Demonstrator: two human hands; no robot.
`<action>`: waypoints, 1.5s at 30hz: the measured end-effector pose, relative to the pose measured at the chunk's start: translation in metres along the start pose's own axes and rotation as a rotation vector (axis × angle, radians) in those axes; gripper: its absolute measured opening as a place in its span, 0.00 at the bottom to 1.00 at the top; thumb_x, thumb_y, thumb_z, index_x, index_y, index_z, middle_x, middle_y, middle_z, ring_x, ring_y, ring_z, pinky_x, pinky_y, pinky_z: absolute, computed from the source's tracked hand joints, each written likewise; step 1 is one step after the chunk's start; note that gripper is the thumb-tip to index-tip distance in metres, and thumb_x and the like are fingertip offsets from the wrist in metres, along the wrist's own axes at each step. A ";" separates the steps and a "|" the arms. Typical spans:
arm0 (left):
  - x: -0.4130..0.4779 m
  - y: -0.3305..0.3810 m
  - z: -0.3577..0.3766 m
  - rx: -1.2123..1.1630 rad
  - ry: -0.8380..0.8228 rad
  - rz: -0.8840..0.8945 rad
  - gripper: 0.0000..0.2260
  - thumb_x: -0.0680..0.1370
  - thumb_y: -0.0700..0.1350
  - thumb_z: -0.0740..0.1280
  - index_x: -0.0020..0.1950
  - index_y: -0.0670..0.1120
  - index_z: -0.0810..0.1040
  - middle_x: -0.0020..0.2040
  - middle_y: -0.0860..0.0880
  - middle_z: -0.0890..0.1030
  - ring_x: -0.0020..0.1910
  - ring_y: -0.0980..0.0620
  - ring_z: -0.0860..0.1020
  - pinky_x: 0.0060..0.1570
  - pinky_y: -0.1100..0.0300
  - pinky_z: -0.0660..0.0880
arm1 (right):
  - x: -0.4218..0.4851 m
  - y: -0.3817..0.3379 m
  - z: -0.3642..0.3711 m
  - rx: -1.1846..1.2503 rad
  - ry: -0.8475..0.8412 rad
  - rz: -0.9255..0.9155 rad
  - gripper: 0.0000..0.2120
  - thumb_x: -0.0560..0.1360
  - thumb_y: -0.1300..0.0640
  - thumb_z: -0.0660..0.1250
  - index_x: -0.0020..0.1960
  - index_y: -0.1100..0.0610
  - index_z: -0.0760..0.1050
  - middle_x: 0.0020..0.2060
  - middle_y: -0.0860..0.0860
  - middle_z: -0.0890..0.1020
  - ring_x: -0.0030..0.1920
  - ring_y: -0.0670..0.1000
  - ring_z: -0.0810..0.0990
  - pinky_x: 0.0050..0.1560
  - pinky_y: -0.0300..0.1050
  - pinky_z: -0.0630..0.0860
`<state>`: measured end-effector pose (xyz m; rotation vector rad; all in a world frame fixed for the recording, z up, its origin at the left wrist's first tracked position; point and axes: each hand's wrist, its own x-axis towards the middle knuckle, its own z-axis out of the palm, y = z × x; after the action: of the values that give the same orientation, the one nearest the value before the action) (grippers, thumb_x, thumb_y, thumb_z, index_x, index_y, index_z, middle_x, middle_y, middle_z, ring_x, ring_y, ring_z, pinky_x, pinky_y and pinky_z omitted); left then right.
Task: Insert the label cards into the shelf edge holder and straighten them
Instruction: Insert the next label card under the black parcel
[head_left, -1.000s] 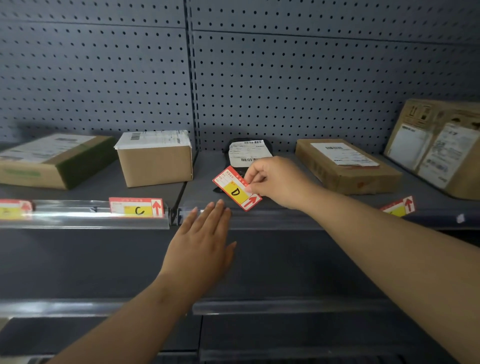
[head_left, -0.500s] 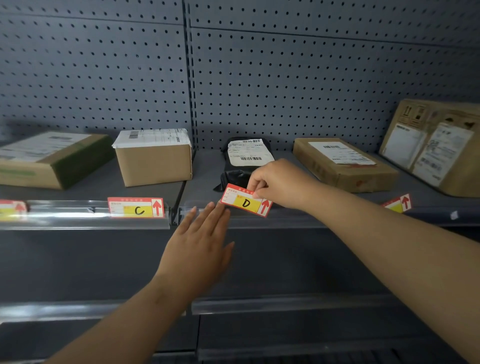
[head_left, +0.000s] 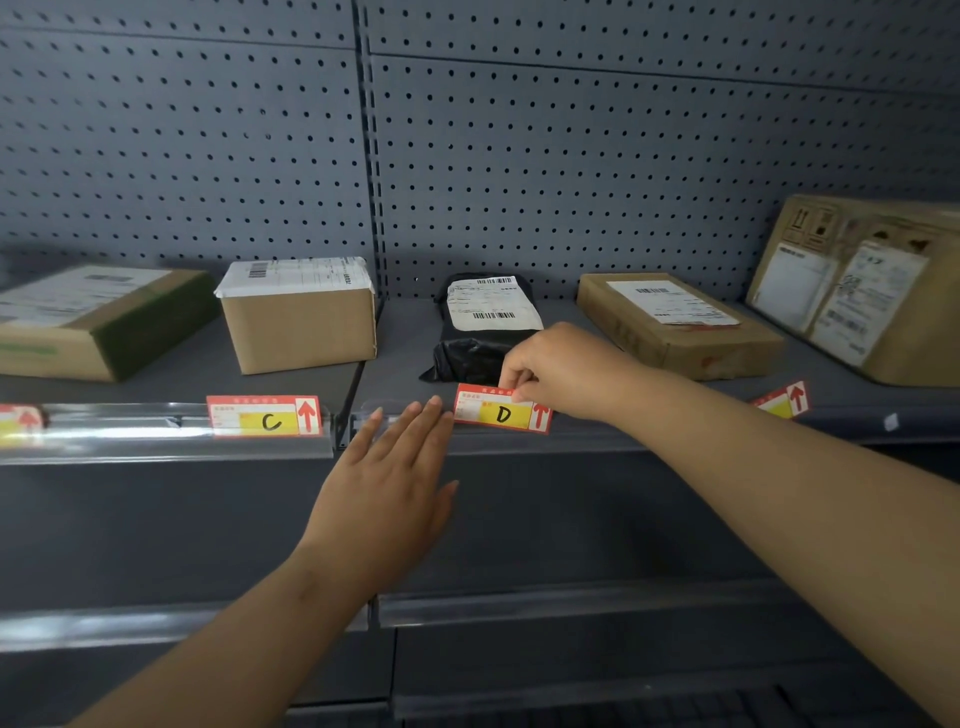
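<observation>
Right hand (head_left: 558, 371) pinches card D (head_left: 501, 414) at the holder (head_left: 166, 434), slightly tilted. Left hand (head_left: 387, 480) flat, open, empty. Card C (head_left: 263, 415) sits inside, left.

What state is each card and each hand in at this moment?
D card: pinched at its top edge, slightly tilted, at the holder's lip.
C card: seated in the holder, level.
Far-right card: tilted, not straight.
Far-left card: in the holder, partly cut off by the frame.
Right hand: gripping the D card.
Left hand: open, flat, fingertips by the holder.
</observation>
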<state>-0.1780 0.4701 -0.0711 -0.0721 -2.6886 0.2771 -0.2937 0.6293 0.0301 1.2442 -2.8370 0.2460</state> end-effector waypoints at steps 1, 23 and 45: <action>0.000 0.000 0.000 0.000 -0.001 0.000 0.27 0.75 0.54 0.52 0.66 0.39 0.71 0.66 0.41 0.72 0.65 0.45 0.72 0.66 0.49 0.55 | 0.000 0.000 0.000 -0.007 0.001 -0.002 0.07 0.74 0.61 0.67 0.50 0.55 0.81 0.47 0.50 0.84 0.49 0.47 0.81 0.51 0.43 0.77; 0.000 0.001 0.004 0.079 0.014 0.022 0.28 0.74 0.55 0.51 0.66 0.39 0.71 0.66 0.41 0.73 0.64 0.44 0.72 0.63 0.42 0.60 | -0.001 0.001 0.000 -0.112 0.004 -0.029 0.13 0.75 0.65 0.61 0.53 0.57 0.81 0.51 0.52 0.83 0.50 0.52 0.80 0.45 0.41 0.74; -0.004 0.004 0.006 0.073 0.105 0.063 0.31 0.68 0.53 0.73 0.68 0.46 0.70 0.67 0.37 0.70 0.65 0.40 0.70 0.63 0.40 0.60 | -0.003 0.004 0.005 -0.027 0.029 -0.021 0.10 0.74 0.62 0.66 0.52 0.57 0.82 0.49 0.50 0.83 0.44 0.44 0.76 0.44 0.37 0.70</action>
<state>-0.1774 0.4727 -0.0792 -0.1458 -2.5722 0.3798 -0.2947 0.6332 0.0246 1.2543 -2.7915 0.2230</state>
